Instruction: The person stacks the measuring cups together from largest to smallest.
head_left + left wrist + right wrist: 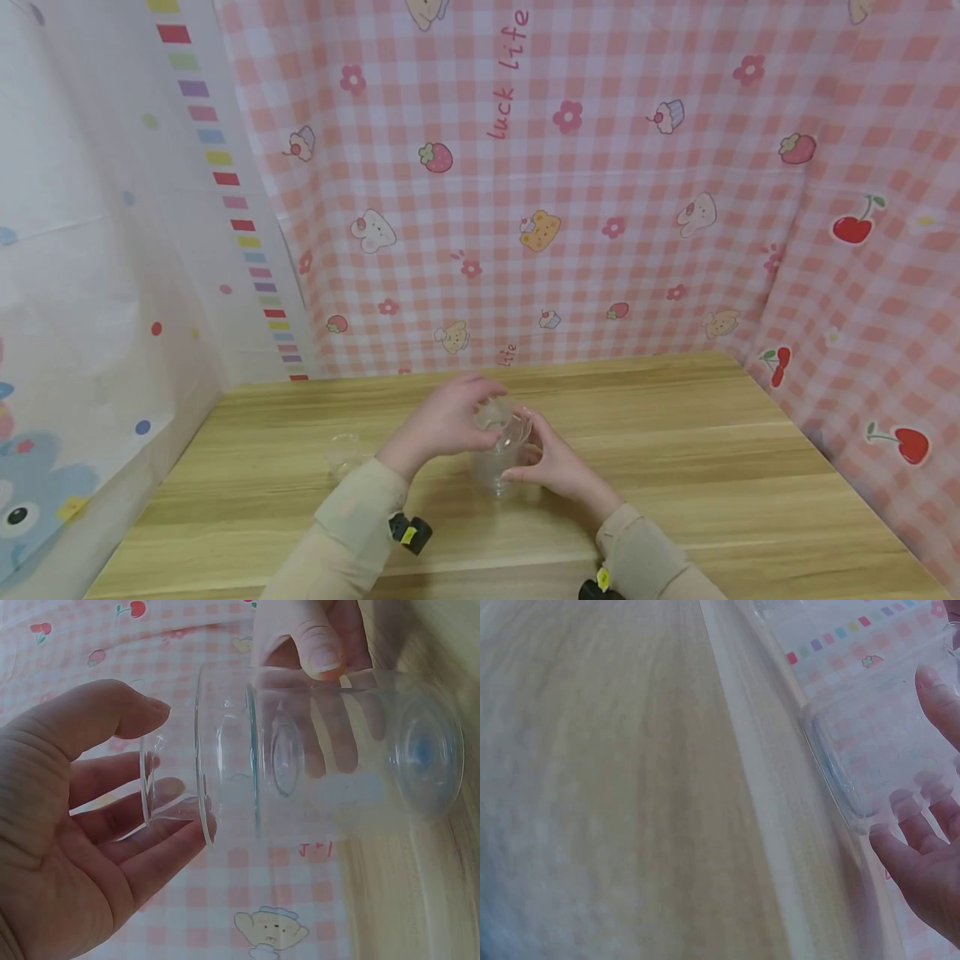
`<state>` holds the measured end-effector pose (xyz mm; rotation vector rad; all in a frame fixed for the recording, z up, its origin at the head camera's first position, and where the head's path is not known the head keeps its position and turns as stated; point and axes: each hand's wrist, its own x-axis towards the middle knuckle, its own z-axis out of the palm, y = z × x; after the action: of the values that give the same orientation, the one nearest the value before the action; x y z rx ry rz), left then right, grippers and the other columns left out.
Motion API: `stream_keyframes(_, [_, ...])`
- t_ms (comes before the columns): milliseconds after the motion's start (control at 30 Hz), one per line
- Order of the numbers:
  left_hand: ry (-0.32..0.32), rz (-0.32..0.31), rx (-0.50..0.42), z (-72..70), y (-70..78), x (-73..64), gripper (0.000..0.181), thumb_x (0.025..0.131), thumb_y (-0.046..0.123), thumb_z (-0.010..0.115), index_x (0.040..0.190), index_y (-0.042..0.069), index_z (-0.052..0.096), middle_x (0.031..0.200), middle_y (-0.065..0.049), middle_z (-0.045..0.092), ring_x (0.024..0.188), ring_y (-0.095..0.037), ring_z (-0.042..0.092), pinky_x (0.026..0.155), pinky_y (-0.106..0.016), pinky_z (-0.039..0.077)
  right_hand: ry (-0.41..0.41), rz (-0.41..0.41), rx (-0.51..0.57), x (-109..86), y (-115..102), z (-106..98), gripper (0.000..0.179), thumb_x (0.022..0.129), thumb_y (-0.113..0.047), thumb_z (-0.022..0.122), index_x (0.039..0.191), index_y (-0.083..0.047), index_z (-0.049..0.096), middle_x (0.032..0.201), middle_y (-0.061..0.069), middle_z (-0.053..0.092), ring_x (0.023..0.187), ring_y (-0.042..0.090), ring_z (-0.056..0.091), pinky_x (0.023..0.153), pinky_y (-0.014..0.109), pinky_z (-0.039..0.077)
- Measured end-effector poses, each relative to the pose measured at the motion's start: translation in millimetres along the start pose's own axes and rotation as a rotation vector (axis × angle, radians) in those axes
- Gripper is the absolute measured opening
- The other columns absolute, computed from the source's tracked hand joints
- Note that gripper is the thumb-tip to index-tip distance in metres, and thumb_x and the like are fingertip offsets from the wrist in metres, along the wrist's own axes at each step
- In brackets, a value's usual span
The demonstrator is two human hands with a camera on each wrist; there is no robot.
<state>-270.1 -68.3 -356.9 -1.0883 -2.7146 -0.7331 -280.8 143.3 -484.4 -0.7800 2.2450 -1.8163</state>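
Note:
A see-through cylindrical jar [495,475] stands near the middle of the wooden table. My right hand [547,458] curls round its side, thumb on the near face; in the left wrist view that hand's fingers show through the wall of the jar [352,795]. From above, my left hand [453,417] holds a narrower clear top piece [493,412] with a flared rim, at the jar's mouth. Its thumb and fingertips stand on opposite sides of that piece [172,802]. Whether the piece sits inside the mouth or only on it, I cannot tell.
Another clear, cup-like item [345,454] stands on the table [712,467] to the left, partly behind the left forearm. Pink checked cloth [570,183] hangs behind and at the right, pale printed cloth [75,208] at the left.

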Motion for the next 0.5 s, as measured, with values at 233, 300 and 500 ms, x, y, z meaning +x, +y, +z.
stream_keyframes(233, [-0.072,-0.011,0.036,-0.7,0.2,5.5,0.052,0.077,0.019,0.08,0.125,0.004,0.065,0.121,-0.01,0.065,0.107,-0.026,0.062,0.091,-0.042,0.052,-0.002,-0.01,0.004,-0.7,-2.3,0.5,0.092,0.081,-0.007,0.082,0.152,-0.007,0.024,0.153,0.019,0.032,0.137,0.04,0.038,0.109,0.052,0.037])
stream_keyframes(300, [-0.096,-0.018,0.045,-0.5,-0.1,6.9,0.053,0.077,0.019,0.08,0.125,0.004,0.064,0.123,-0.01,0.065,0.11,-0.026,0.061,0.093,-0.043,0.051,-0.004,-0.008,0.002,-1.1,-2.7,0.6,0.093,0.081,-0.009,0.082,0.152,-0.006,0.023,0.153,0.02,0.032,0.137,0.041,0.037,0.109,0.052,0.037])
stream_keyframes(500, [-0.163,-0.024,0.09,0.1,-0.2,10.6,0.053,0.077,0.017,0.08,0.126,0.004,0.064,0.125,-0.01,0.064,0.115,-0.027,0.06,0.098,-0.043,0.049,-0.008,0.007,-0.003,-1.6,-2.7,0.5,0.095,0.081,-0.011,0.083,0.153,-0.006,0.022,0.152,0.02,0.033,0.137,0.041,0.036,0.11,0.052,0.037])
